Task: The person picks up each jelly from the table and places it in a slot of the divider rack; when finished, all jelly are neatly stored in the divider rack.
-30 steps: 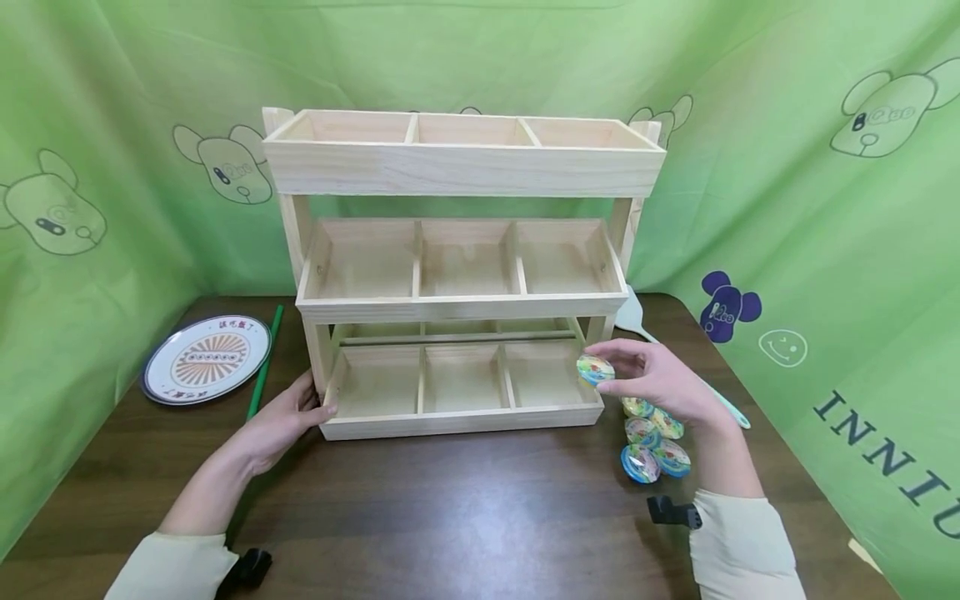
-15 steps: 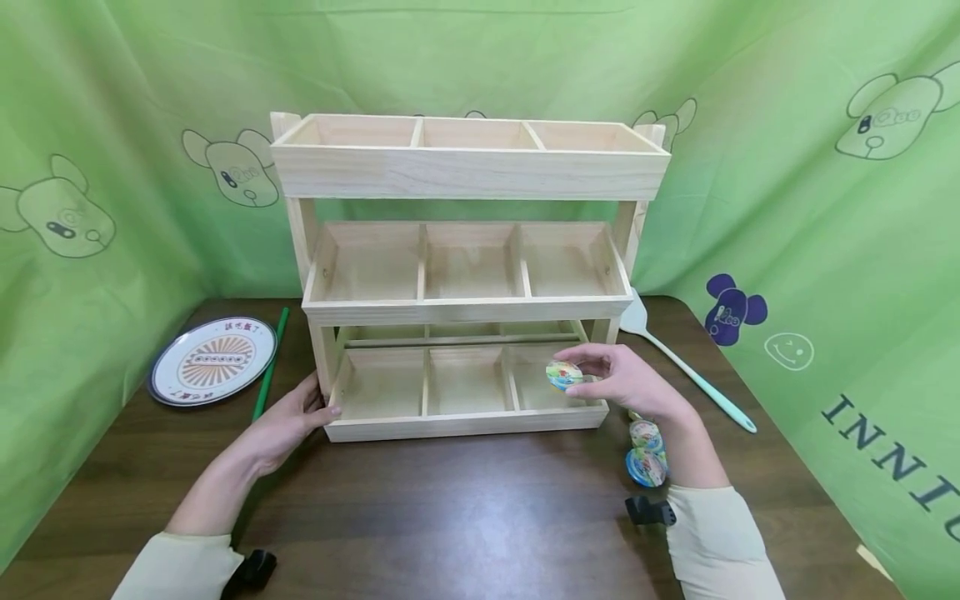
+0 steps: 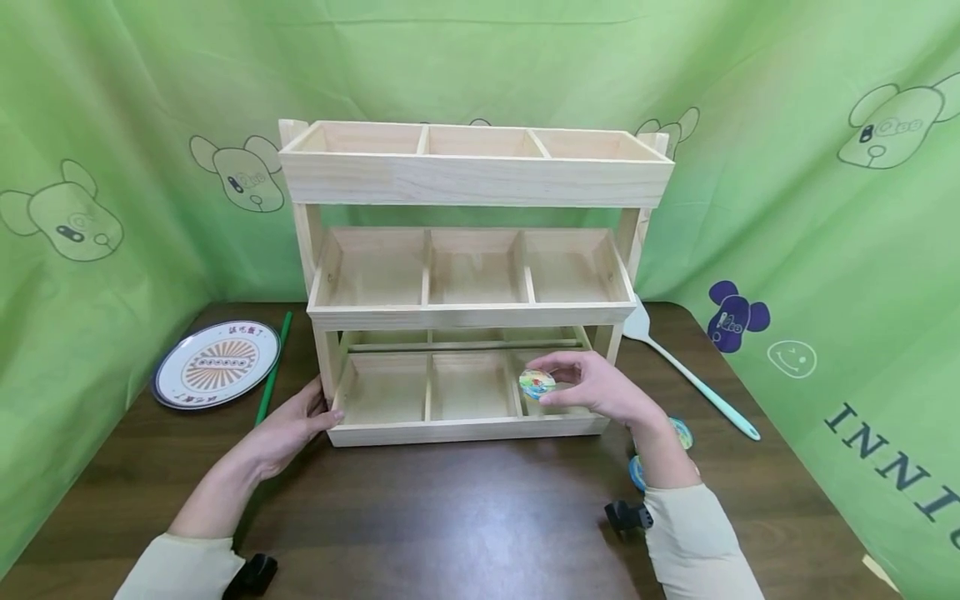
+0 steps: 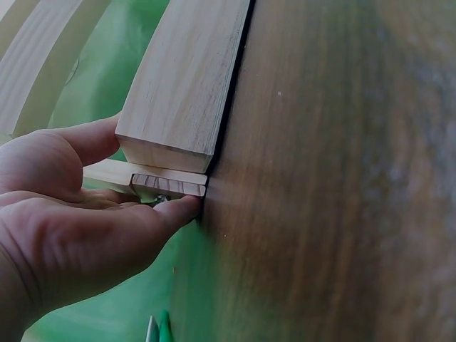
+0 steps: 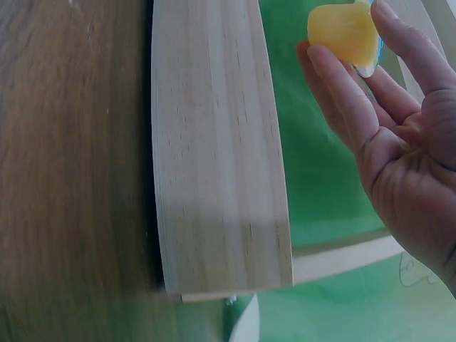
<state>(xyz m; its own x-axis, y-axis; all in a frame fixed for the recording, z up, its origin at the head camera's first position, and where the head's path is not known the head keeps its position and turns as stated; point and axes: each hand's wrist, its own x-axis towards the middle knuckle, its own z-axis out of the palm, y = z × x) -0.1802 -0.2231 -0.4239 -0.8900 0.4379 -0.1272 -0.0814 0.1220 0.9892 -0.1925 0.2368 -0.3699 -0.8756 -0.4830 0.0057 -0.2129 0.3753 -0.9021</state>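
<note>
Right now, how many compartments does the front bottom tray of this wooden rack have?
3: the left compartment, nearest the left hand; the middle compartment; and the right compartment, partly hidden behind the right hand and the small cup it pinches.

Two cream sleeves (image 3: 701,550), a black fitting (image 3: 257,573) (small, blocky) beside each cuff (image 3: 675,502).

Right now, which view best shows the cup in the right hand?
The right wrist view: there the cup looks largest, its yellow body plain between the fingers. The head view shows it smaller, mostly its colourful lid; the left wrist view doesn't show it.
</note>
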